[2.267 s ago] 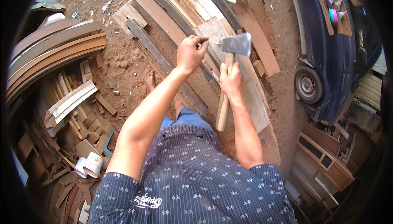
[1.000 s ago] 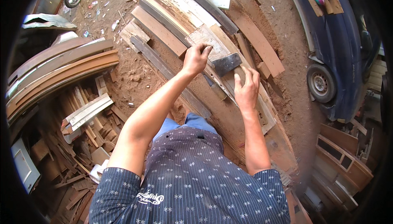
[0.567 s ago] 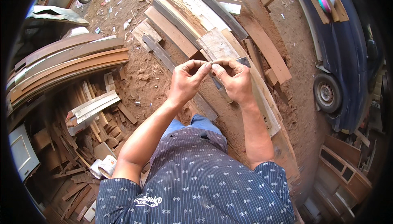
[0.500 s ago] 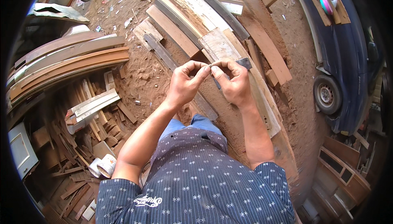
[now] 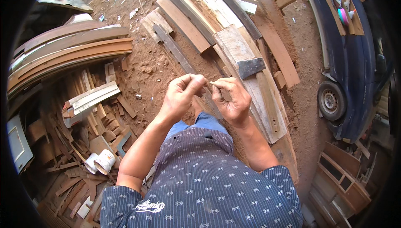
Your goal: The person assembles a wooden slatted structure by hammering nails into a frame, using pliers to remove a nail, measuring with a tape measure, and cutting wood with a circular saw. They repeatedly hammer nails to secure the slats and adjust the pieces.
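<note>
My left hand (image 5: pixel 182 96) is closed, its thumb pressed against the curled forefinger; whatever it may hold is too small to make out. Close beside it, my right hand (image 5: pixel 232 101) pinches a tiny pale bit (image 5: pixel 211 83) between thumb and forefinger, its kind unclear. The fingertips of both hands are almost touching in front of my body. Just beyond the right hand, an axe with a dark metal head (image 5: pixel 250 67) and a wooden handle (image 5: pixel 270 103) lies on the stacked boards. Neither hand touches it.
Long planks and beams (image 5: pixel 184 23) lie ahead on reddish soil. To the left stand a stack of curved-looking boards (image 5: pixel 75 55), a heap of wood scraps (image 5: pixel 104 121) and white buckets (image 5: pixel 104 162). A dark blue car (image 5: pixel 353 73) is parked at the right.
Both hands have come lower and nearer my body, and the fingertips have parted slightly. The axe head, partly covered before by the right hand, now shows fully.
</note>
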Available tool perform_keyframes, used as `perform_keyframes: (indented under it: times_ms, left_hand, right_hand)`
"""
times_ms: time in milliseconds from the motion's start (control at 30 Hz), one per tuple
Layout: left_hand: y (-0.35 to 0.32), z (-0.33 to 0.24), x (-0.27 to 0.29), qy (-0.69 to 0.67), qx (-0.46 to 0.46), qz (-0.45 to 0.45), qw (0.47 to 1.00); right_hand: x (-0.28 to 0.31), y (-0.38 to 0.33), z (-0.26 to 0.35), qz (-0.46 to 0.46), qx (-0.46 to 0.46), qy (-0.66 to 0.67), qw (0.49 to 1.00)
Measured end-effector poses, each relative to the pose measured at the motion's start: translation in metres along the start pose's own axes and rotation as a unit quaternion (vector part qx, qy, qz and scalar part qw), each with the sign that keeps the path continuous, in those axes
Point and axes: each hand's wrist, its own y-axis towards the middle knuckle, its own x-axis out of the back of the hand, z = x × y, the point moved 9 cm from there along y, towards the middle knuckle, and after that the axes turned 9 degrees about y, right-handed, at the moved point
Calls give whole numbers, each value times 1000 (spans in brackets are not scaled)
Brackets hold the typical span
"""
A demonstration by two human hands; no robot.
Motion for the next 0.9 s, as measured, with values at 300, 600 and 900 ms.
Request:
perform_keyframes:
  times_ms: [300,600,900]
  left_hand:
    - [-40,-14,19,-86,33,7,996]
    - [-83,-3,59,-155,32,-44,986]
    - [-174,35,149,-72,-38,-135,988]
  right_hand:
    - [-38,-3,8,49,-116,190,974]
    - [-98,-21,20,10,-310,390,867]
    - [-206,-58,62,136,-249,219,934]
